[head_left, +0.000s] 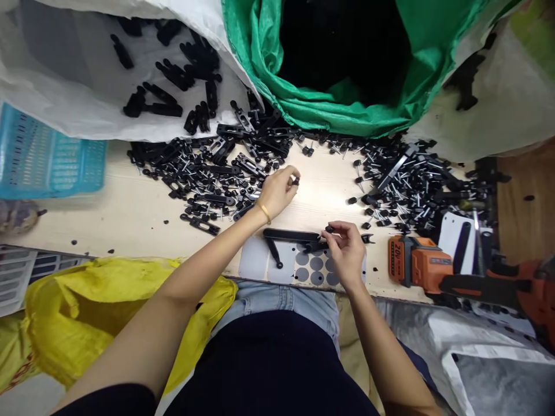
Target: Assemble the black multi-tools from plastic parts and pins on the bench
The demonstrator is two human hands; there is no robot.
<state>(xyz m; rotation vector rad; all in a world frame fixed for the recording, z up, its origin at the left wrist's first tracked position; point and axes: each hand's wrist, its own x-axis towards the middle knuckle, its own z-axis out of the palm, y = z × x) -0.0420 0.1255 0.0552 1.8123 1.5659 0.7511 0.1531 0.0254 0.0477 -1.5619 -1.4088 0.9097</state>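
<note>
1. Right hand (349,254): thumb and fingertips pinch a small black knob (329,229); a thin, shiny pin sticks out toward the left. Apparently hard plastic and metal, it should be light, stiff and not easily broken. The blocky head likely gives a surer hold than the slim, smooth pin.

2. Left hand (278,190), farther out and to the left: fingers curl around a small dark piece (296,181), mostly hidden, so its full shape cannot be told.

3. Just left of the right hand, a long black bar (290,234) with rounded ends lies flat; a shorter black arm (273,252) slants nearer the body. Both look rigid and light, probably easiest to take by the long edges.

4. Under and beside the right hand: smooth, flat grey discs (316,263) on the pale, wood-grained table (321,190).

5. Left of the left hand, a jumbled heap (191,173) of slotted black parts and pinned knobs; beyond the right hand, to its right, another spiky heap (416,190).

6. Farther right of the right hand, an orange power tool (429,266); beyond both hands, a crinkled green bag (347,115).
</note>
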